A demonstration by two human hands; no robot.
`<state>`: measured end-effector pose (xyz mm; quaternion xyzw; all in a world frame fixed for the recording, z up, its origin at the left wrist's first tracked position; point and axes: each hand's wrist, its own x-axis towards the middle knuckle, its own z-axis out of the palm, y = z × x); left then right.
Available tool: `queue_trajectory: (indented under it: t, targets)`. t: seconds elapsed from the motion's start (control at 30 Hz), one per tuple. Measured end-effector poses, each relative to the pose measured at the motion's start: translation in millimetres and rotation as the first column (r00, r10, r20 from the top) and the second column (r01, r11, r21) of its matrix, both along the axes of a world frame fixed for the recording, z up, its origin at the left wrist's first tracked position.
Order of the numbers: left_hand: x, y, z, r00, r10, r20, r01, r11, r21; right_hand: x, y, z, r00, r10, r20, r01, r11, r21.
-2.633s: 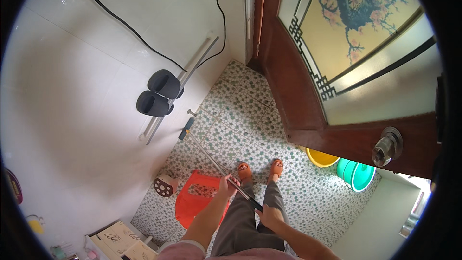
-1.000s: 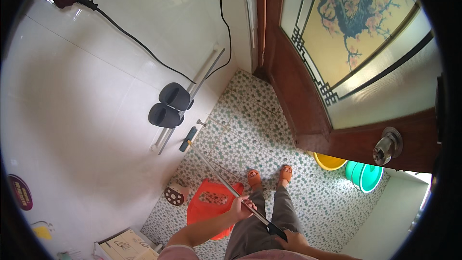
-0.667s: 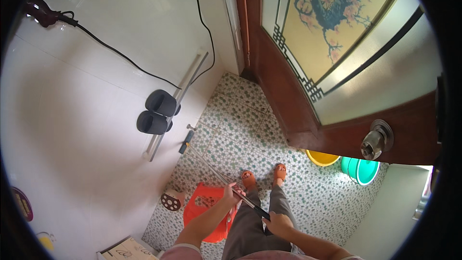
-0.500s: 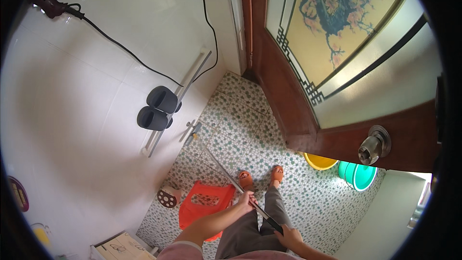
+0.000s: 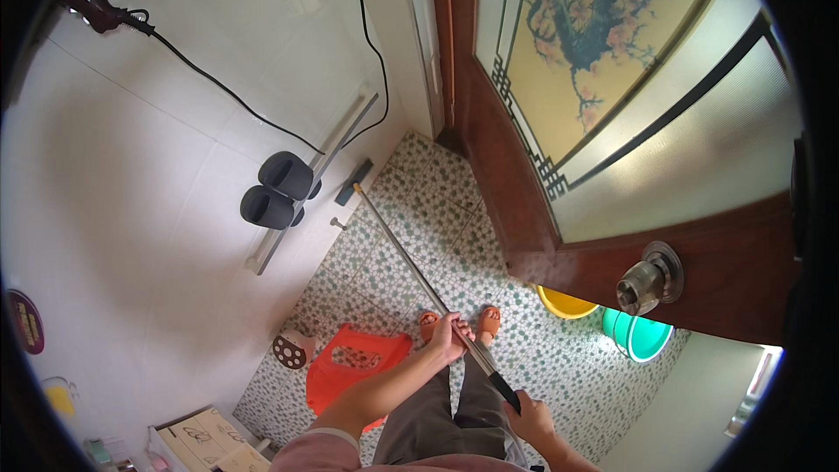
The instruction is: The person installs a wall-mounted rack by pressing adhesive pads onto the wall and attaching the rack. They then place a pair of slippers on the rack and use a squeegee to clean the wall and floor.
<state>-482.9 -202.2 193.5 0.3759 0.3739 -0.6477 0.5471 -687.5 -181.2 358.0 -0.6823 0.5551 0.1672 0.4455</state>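
Observation:
A long-handled floor brush (image 5: pixel 404 253) runs slantwise from my hands toward the wall. Its narrow grey head, joined by a yellow-orange piece, is at the foot of the white wall; whether it presses on the wall or the floor I cannot tell. Partway along the metal pole, my left hand (image 5: pixel 450 338) is closed round it. My right hand (image 5: pixel 530 419) grips the black end of the handle, nearer my body. Below the pole, an orange-red plastic stool (image 5: pixel 328 371) sits on the patterned floor, left of my legs.
Dark slippers (image 5: pixel 278 190) hang on a wall rail. A hair dryer (image 5: pixel 87 4) trails a black cord. The wooden door (image 5: pixel 533 249) stands at the right, with a yellow basin (image 5: pixel 566 304) and green basin (image 5: pixel 648 337) by its lower edge. A box-like cabinet (image 5: pixel 205 441) is lower left.
The brush head has moved away from me along the wall, up past the small wall fitting. Both hands stay on the pole. My view has shifted slightly.

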Motion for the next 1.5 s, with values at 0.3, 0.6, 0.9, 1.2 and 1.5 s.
queue_trajectory:
  t: [0.3, 0.6, 0.9, 1.2, 1.5]
  targets:
    - [-5, -14, 15, 0.997, 0.054, -0.054, -0.052, 0.998, 0.022, -10, -33, 14, 0.997, 0.046, 0.057, -0.045, 0.999, -0.017]
    - [7, -20, -5, 0.986, 0.040, -0.165, -0.043, 0.999, -0.014, -1, -47, 1, 0.998, 0.055, -0.018, -0.054, 0.998, 0.035]
    - [66, -53, -90, 0.990, -0.002, -0.141, 0.030, 0.981, 0.191, 66, -64, -94, 0.984, 0.083, -0.158, -0.088, 0.996, -0.022]
    - [41, -24, -61, 0.926, -0.108, -0.363, 0.175, 0.972, 0.157, 46, -57, -24, 0.982, 0.090, -0.165, -0.065, 0.987, 0.150]
    - [70, -42, -34, 0.940, -0.147, -0.309, 0.178, 0.981, 0.076, 54, -62, -6, 0.993, 0.028, -0.114, 0.004, 0.964, 0.267]
